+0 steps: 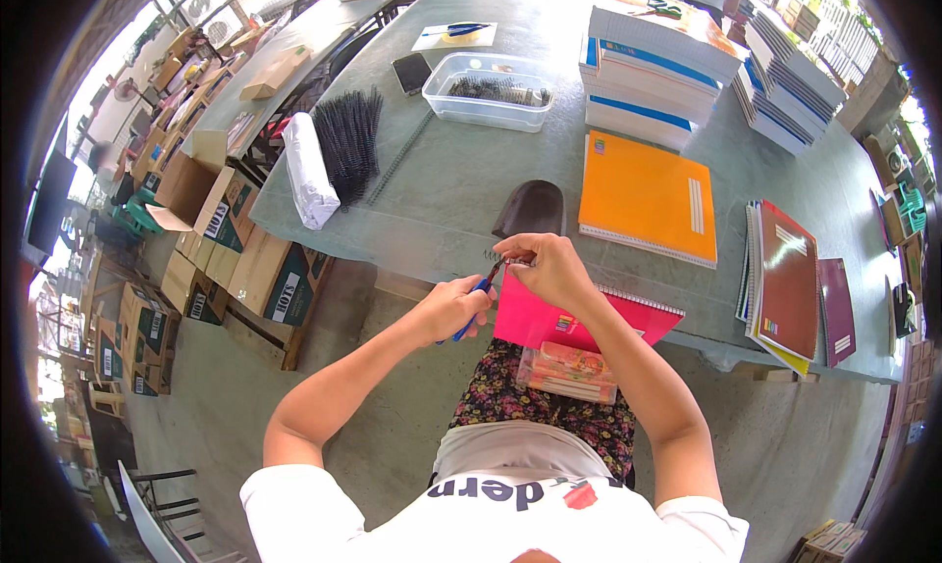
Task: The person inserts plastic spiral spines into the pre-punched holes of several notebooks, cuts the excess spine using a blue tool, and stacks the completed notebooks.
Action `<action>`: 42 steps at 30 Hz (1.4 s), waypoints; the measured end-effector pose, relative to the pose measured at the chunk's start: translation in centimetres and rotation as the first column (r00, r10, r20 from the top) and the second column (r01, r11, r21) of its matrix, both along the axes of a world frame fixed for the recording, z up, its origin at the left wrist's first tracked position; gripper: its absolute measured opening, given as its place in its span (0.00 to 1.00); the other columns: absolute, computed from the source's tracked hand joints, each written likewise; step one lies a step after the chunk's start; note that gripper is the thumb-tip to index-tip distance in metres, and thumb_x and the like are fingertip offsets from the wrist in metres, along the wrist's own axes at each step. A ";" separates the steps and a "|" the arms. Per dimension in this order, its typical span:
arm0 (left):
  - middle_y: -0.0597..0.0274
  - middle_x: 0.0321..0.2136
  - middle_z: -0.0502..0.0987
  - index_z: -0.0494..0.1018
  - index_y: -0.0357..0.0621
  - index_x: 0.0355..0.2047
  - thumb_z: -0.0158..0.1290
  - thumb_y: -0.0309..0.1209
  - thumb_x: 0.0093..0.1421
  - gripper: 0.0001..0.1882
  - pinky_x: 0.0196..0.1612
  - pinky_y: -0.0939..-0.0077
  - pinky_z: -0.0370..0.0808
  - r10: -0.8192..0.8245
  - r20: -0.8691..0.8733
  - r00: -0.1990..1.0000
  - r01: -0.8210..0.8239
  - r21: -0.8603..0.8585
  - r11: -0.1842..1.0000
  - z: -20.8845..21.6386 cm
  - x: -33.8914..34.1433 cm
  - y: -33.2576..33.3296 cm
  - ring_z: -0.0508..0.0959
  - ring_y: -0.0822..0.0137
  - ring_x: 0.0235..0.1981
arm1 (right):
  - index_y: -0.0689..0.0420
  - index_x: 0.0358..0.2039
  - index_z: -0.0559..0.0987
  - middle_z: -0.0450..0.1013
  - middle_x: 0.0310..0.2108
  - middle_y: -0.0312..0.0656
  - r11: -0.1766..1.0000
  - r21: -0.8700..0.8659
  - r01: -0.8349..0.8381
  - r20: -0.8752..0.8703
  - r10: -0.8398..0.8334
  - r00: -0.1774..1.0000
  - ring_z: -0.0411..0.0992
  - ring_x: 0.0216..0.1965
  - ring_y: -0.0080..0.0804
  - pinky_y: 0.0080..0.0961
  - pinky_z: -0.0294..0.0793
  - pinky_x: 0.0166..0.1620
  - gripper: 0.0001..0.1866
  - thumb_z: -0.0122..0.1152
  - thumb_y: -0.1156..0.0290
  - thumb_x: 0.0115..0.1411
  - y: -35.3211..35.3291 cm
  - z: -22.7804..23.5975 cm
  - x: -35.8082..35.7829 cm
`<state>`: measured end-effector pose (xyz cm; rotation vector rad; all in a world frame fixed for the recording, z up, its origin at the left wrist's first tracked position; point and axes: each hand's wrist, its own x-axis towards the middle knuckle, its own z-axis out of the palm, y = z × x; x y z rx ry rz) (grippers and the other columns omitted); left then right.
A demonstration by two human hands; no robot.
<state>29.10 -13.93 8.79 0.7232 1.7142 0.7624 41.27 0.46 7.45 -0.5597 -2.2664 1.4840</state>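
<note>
My left hand [446,310] is closed around the blue handles of a pair of pliers [481,285]. Their dark jaws reach up to the end of a spiral wire, beside my right fingertips. A bright pink spiral notebook [518,313] rests at the table's edge above my lap, its coil [643,299] running along the upper side. My right hand [551,267] is pinched at the notebook's upper left corner, where the coil ends. What exactly lies between those fingertips is partly hidden. Just beyond my hands sits a dark brown curved object [531,210].
An orange spiral notebook [648,195] lies right of centre, with tall book stacks [653,82] behind it. Brown and maroon notebooks [785,279] are at the right. Black wire coils [348,136], a white roll [310,176], a phone [412,74] and a clear tub [486,112] stand left. Cartons [285,283] fill the left floor.
</note>
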 end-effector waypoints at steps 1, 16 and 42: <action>0.60 0.25 0.73 0.68 0.39 0.44 0.42 0.35 0.56 0.18 0.28 0.75 0.71 -0.020 0.018 1.000 0.020 -0.005 1.000 -0.2 -0.2 0.1 0.74 0.69 0.25 | 0.61 0.38 0.79 0.77 0.33 0.47 0.999 -0.038 -0.010 0.019 0.011 1.000 0.76 0.35 0.34 0.26 0.74 0.41 0.15 0.56 0.82 0.47 -0.1 0.3 0.0; 0.59 0.24 0.76 0.74 0.42 0.31 0.51 0.34 0.56 0.09 0.30 0.72 0.69 -0.210 -0.587 0.782 0.197 -0.086 0.977 -0.1 0.4 1.0 0.71 0.68 0.24 | 0.56 0.32 0.82 0.73 0.38 0.39 0.946 0.302 -0.114 -0.029 0.129 0.991 0.71 0.34 0.35 0.26 0.71 0.38 0.12 0.57 0.81 0.46 0.1 -0.5 0.6; 0.65 0.22 0.72 0.70 0.37 0.31 0.53 0.30 0.54 0.09 0.28 0.78 0.70 -0.238 -0.010 0.971 0.237 -0.059 0.970 1.5 -2.2 1.5 0.72 0.73 0.23 | 0.65 0.25 0.78 0.69 0.38 0.45 0.960 0.246 0.134 0.033 -0.147 0.989 0.73 0.34 0.43 0.32 0.73 0.39 0.08 0.60 0.72 0.48 2.6 0.2 2.8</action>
